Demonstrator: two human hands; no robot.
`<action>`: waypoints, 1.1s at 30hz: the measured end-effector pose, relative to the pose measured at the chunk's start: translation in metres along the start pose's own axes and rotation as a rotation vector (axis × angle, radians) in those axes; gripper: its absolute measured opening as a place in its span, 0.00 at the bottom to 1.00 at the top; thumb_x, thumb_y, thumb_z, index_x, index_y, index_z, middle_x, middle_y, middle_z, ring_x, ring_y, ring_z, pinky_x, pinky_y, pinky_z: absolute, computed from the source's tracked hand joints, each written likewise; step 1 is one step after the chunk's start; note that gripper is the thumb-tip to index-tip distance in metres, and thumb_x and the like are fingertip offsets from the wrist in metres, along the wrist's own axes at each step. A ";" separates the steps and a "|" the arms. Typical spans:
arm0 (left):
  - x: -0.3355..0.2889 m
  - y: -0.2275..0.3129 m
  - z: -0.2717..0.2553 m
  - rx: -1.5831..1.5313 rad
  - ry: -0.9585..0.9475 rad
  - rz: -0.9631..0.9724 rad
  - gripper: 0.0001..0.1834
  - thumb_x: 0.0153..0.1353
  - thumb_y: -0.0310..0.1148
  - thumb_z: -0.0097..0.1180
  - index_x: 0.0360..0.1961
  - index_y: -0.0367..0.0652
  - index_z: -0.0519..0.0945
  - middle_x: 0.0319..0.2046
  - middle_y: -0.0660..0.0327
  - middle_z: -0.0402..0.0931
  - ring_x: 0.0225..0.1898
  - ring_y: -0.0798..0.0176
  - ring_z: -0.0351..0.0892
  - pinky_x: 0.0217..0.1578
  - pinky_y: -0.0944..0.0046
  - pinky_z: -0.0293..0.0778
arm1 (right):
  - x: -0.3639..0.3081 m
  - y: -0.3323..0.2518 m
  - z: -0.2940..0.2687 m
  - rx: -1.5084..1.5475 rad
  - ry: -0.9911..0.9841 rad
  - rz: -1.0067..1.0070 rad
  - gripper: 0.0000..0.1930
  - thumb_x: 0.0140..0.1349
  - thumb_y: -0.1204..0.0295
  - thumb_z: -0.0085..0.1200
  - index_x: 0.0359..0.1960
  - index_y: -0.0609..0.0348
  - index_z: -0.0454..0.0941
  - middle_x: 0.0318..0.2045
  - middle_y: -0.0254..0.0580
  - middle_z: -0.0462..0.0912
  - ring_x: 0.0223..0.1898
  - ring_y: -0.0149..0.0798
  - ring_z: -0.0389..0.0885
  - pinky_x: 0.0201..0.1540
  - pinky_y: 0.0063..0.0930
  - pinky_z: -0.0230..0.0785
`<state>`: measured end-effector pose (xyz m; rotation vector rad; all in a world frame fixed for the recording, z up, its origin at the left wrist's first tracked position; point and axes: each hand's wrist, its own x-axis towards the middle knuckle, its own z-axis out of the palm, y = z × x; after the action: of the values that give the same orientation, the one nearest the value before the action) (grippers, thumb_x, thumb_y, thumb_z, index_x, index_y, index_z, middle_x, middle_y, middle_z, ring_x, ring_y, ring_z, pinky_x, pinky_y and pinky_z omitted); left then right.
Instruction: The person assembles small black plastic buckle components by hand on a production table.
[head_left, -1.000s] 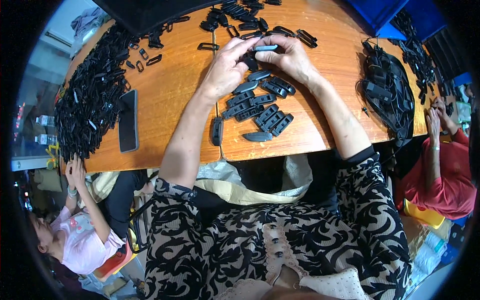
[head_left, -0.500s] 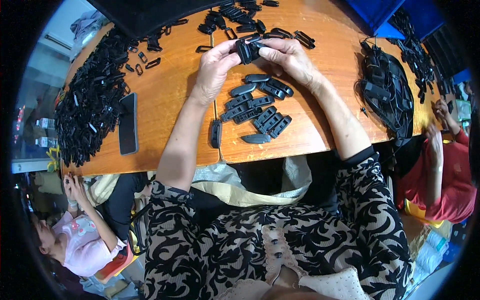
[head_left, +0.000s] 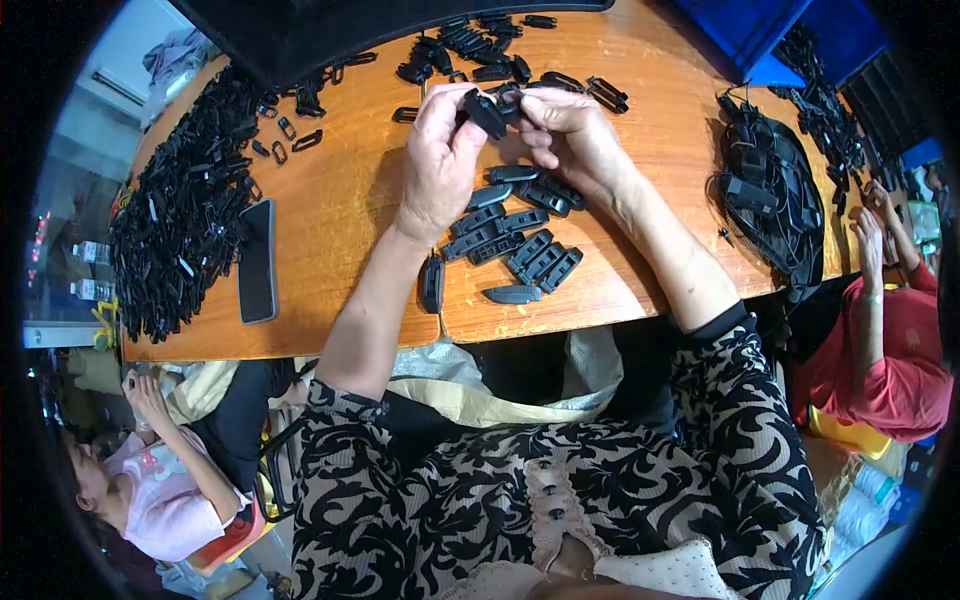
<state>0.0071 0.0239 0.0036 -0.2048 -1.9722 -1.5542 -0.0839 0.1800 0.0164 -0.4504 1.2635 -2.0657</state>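
Over the middle of the wooden table, my left hand point(head_left: 436, 170) pinches a black plastic housing point(head_left: 484, 115), tilted between thumb and fingers. My right hand point(head_left: 580, 135) grips a small black plastic piece point(head_left: 509, 99) by its end, right against the housing. Its exact shape is partly covered by my fingers. Below my hands lies a group of black plastic housings point(head_left: 533, 254), some with hollow side up, others with smooth side up. A single housing point(head_left: 431, 283) lies apart, near my left forearm. Past my hands are loose black open frames point(head_left: 607, 95) and more small black parts point(head_left: 465, 40).
A large heap of black parts point(head_left: 170, 230) covers the table's left, beside a dark phone point(head_left: 257, 262). A black tray-like object with cables point(head_left: 770, 195) lies right. A black bin point(head_left: 290, 40) and blue bins point(head_left: 745, 35) stand behind. People sit at both sides.
My left hand has turned, tilting the housing. The right-hand fingers have shifted on the small piece, and a ring-like part of it now shows. The group on the table looks unchanged.
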 end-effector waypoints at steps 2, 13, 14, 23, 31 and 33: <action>-0.002 0.002 -0.002 0.271 -0.039 0.236 0.09 0.66 0.23 0.50 0.48 0.35 0.74 0.44 0.62 0.73 0.44 0.67 0.74 0.50 0.67 0.71 | 0.001 -0.003 -0.010 0.160 -0.203 0.084 0.11 0.68 0.71 0.54 0.44 0.67 0.81 0.26 0.31 0.75 0.17 0.22 0.61 0.18 0.15 0.52; -0.005 -0.006 -0.011 -0.945 -0.076 -0.405 0.08 0.66 0.23 0.50 0.45 0.35 0.75 0.44 0.54 0.79 0.46 0.61 0.78 0.50 0.59 0.75 | 0.000 -0.005 -0.013 -0.527 -0.157 -0.252 0.13 0.69 0.67 0.55 0.48 0.63 0.83 0.23 0.30 0.77 0.23 0.22 0.70 0.24 0.18 0.64; -0.004 -0.008 -0.013 -0.949 -0.074 -0.442 0.08 0.66 0.24 0.51 0.45 0.35 0.75 0.44 0.54 0.79 0.45 0.61 0.79 0.49 0.59 0.75 | -0.003 -0.001 -0.007 -0.581 -0.101 -0.311 0.13 0.69 0.67 0.55 0.45 0.66 0.82 0.24 0.30 0.77 0.25 0.22 0.72 0.29 0.19 0.68; -0.003 -0.004 -0.004 -0.330 -0.105 -0.162 0.10 0.67 0.26 0.54 0.47 0.33 0.75 0.41 0.54 0.79 0.41 0.60 0.80 0.46 0.61 0.75 | 0.002 -0.013 -0.016 0.141 -0.198 0.446 0.13 0.71 0.70 0.44 0.36 0.68 0.77 0.15 0.22 0.62 0.12 0.16 0.50 0.10 0.11 0.37; -0.004 -0.019 -0.014 -0.933 -0.157 -0.459 0.14 0.62 0.25 0.58 0.49 0.35 0.75 0.46 0.52 0.78 0.45 0.56 0.78 0.44 0.61 0.74 | -0.002 -0.014 -0.017 -0.815 -0.227 -0.349 0.13 0.68 0.61 0.56 0.28 0.55 0.79 0.18 0.22 0.68 0.19 0.19 0.61 0.21 0.17 0.51; -0.004 -0.017 -0.018 -0.867 -0.111 -0.366 0.13 0.63 0.25 0.57 0.48 0.36 0.74 0.45 0.51 0.78 0.43 0.57 0.78 0.43 0.63 0.74 | -0.005 -0.015 -0.004 -0.580 -0.110 -0.114 0.13 0.68 0.62 0.56 0.30 0.56 0.80 0.19 0.21 0.68 0.19 0.19 0.61 0.20 0.18 0.52</action>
<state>0.0093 0.0033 -0.0103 -0.2861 -1.3260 -2.6169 -0.0882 0.1905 0.0280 -0.8983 1.7971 -1.7054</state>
